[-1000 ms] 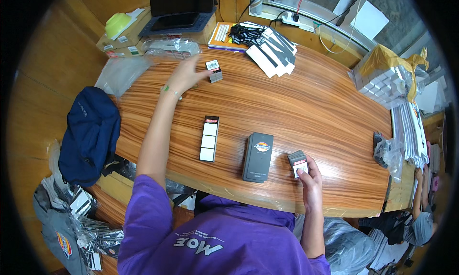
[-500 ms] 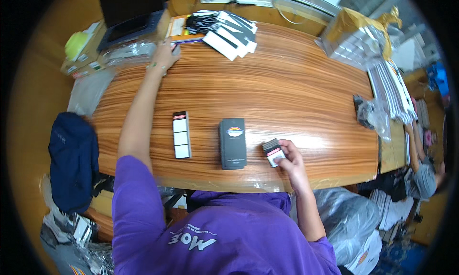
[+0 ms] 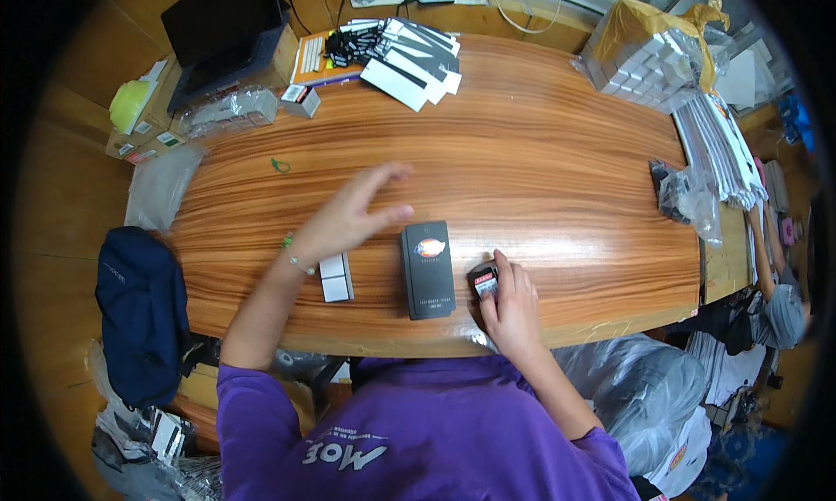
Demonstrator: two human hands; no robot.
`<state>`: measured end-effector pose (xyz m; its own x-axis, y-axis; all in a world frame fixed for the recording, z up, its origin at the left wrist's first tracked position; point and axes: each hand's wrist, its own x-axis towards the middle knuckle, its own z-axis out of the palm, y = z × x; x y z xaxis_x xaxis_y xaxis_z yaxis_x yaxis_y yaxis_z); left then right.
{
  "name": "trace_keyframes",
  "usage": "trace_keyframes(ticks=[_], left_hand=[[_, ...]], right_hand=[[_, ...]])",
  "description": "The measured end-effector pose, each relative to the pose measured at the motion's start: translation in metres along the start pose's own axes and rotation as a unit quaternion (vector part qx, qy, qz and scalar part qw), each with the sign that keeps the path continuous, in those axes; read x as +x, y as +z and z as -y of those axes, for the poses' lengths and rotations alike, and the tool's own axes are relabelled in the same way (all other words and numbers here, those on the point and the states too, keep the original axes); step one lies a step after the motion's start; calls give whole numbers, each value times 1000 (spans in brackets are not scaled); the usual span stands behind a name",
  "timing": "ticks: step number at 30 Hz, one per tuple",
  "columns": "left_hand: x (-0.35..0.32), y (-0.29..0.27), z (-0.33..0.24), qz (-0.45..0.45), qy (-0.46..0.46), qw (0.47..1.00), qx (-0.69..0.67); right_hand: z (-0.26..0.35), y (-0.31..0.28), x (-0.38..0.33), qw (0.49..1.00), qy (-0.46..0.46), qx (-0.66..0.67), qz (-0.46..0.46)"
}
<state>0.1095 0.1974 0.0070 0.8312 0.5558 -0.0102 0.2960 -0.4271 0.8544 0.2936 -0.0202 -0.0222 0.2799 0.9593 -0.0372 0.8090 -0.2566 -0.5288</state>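
My left hand (image 3: 348, 215) is in the air over the table, fingers apart and holding nothing. Below its wrist lies a narrow stack of white labels (image 3: 337, 283), its far end hidden by the hand. In the middle, near the front edge, sits a stack of dark grey tags (image 3: 428, 279) with a small colourful emblem on top. Just right of it, my right hand (image 3: 514, 309) grips a small stack of black, red and white labels (image 3: 484, 281), resting at the table surface. A small white box (image 3: 300, 101) stands at the far left.
Corded black-and-white hang tags (image 3: 409, 61) lie at the back beside a laptop (image 3: 222, 30). A green band (image 3: 279, 165) lies on the left. Wrapped white boxes (image 3: 644, 61) and a plastic bag (image 3: 692, 203) are at the right, where another person's arm (image 3: 763, 244) shows.
My left hand has let go of the small white box at the far left and come back toward the middle. My right hand has turned and lowered the label stack, shifting slightly left.
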Motion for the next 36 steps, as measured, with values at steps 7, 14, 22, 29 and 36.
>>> trace_keyframes(ticks=[7,14,22,29,36], left_hand=[[24,16,7,289,-116,943,-120],[10,34,-6,347,-51,936,-41],[112,1,37,-160,-162,900,-372],[215,2,69,-228,-197,771,-561],[234,4,60,-366,-134,916,-100]], right_hand=[[-18,3,5,996,1,42,-74],[-23,2,3,996,-19,38,-72],[-36,-5,6,986,-64,113,-108],[-66,16,8,927,-29,327,-179],[-66,10,10,920,-25,352,-172]])
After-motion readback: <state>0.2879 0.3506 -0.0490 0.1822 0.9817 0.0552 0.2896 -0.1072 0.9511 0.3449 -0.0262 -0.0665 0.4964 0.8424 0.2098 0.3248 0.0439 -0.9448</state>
